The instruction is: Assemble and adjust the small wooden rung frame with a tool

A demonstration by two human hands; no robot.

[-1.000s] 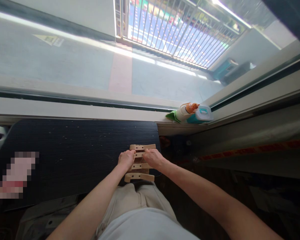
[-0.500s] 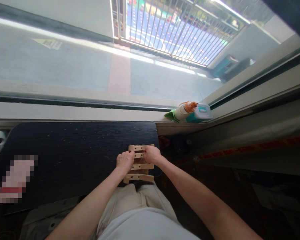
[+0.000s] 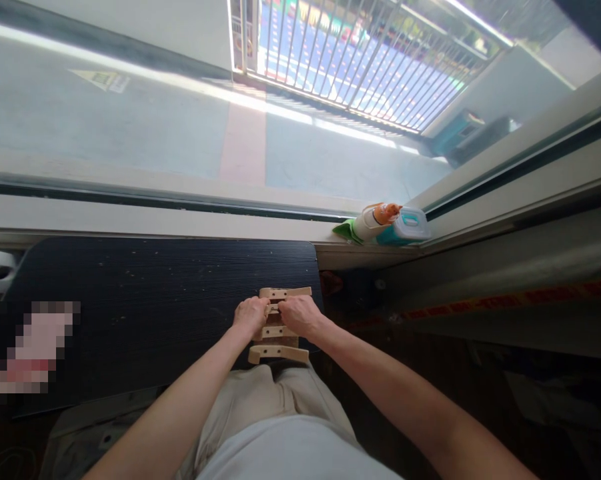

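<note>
A pale wooden rack-like piece [image 3: 279, 351] rests at the right end of the black table, close to my body. Several parallel slats with dark holes make it up, their left ends curved. My left hand [image 3: 251, 315] is closed on the left end of the second slat from the far side. From the right, my right hand [image 3: 301, 315] is closed over the same slat, its fingers near the middle holes. Only a short stretch of that slat shows between my hands. Whether my fingertips hold anything small is hidden.
The black tabletop [image 3: 130, 300] stretches left, with a blurred pinkish rectangle [image 3: 43, 340] on it. On the windowsill stand a white bottle with an orange top [image 3: 373, 221], a green cloth [image 3: 347, 230] and a teal-and-clear box [image 3: 405, 227]. A window lies beyond.
My right hand has moved slightly left along the second slat, closer to my left hand. The left hand keeps its place. The whole view has shifted a little.
</note>
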